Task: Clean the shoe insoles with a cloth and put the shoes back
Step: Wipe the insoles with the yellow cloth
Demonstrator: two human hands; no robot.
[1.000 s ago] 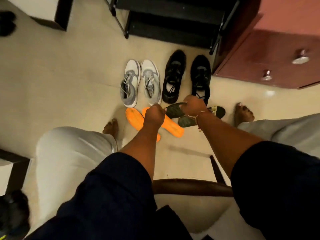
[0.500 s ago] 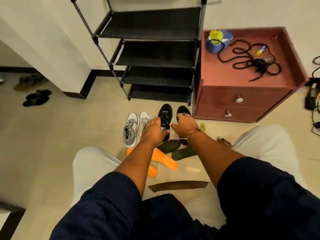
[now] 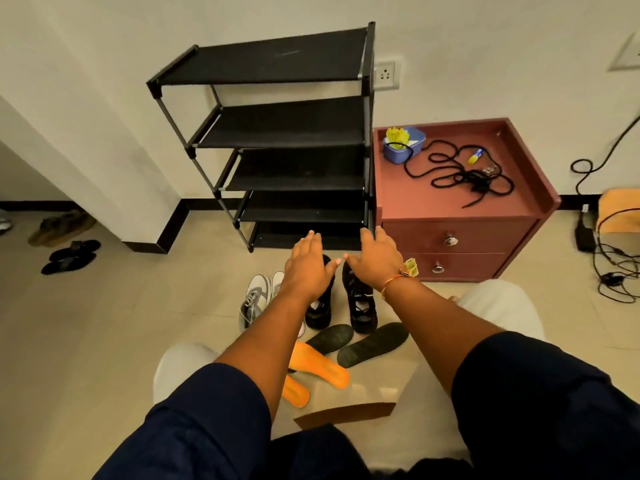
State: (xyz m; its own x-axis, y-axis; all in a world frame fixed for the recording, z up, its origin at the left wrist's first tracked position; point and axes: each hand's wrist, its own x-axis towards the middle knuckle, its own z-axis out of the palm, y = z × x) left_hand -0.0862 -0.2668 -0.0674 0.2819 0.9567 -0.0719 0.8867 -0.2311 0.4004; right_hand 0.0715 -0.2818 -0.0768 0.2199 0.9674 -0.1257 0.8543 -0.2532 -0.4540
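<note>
Pale beige floor tiles (image 3: 138, 341) run up to a white wall, against which a black metal-framed shoe rack with fabric shelves (image 3: 277, 123) is set, with a maroon wooden two-drawer cabinet (image 3: 460, 233) just beside it. On the floor before the rack a pair of black lace-up shoes (image 3: 360, 306) is stood, a pair of grey-and-white sneakers (image 3: 254, 299) just to their left. Nearer the person, two dark flat insoles (image 3: 374, 344) and two orange foam insoles (image 3: 318, 365) are laid out loose, outside the shoes.

Both hands are held above the black shoes with fingers spread and straight – nothing is gripped by the left hand (image 3: 306, 265) or by the right hand (image 3: 375, 258). No cloth is held; a small yellow scrap (image 3: 411, 267) is seen by the right wrist, but what it is cannot be told.

A reach towards the black pair is judged to be in hand. It would best be done with one shoe taken per hand at the heel collar – laces kept clear. The insoles should be wiped and refitted flat before anything is shelved.
</note>
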